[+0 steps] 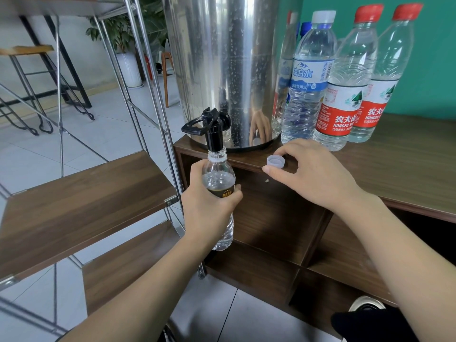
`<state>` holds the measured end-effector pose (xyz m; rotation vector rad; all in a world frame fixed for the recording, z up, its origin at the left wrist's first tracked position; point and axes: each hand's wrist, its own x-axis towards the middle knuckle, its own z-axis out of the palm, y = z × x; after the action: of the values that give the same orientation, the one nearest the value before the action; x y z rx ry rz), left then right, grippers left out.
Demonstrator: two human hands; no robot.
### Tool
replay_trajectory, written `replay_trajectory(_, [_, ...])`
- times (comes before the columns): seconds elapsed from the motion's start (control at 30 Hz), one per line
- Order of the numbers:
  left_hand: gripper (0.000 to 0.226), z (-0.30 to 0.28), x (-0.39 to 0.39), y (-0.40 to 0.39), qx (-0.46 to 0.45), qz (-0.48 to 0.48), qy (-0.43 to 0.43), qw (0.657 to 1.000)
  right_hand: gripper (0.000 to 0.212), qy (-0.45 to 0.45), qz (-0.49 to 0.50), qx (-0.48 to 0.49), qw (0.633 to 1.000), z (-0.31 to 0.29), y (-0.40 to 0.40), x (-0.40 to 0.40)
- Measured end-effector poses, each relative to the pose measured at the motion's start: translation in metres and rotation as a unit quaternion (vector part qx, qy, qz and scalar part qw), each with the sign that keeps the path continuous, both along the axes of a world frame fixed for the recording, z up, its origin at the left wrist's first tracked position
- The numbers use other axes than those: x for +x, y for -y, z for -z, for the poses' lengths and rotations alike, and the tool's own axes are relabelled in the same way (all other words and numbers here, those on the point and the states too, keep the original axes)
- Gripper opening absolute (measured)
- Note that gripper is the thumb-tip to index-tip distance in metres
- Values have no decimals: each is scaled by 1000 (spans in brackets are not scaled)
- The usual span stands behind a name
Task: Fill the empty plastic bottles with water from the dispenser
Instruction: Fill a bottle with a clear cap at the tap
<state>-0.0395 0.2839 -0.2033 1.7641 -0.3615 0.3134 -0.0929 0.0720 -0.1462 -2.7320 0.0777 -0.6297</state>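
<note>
Both hands are reaching forward from the bottom of the view. The left hand (209,206) is wrapping its fingers and thumb around the middle of a clear plastic bottle (219,193), holding it upright. The left arm is coming up from the lower left, with the wrist bent a little. The bottle has no cap on, and its open mouth is sitting right under the black tap (212,130) of the shiny metal water dispenser (222,65). How much water is in the bottle is hard to tell.

The right hand (313,171) is resting palm down near the front edge of the brown wooden bench (407,166). Its thumb and first finger are pinching a small pale cap (275,161), which is lying open side up on the bench. The other fingers are curling loosely. The right arm is stretching in from the lower right.

Four bottles are standing just beside the dispenser on the bench: a white-capped bottle (308,80), two red-capped bottles (345,95), and one more partly hidden behind.
</note>
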Motion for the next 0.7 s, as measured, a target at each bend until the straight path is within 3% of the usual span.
replay_trajectory(0.7, [61,0,1,1,-3,0,5,1000,48,4,0,-5,1000,2,1,1])
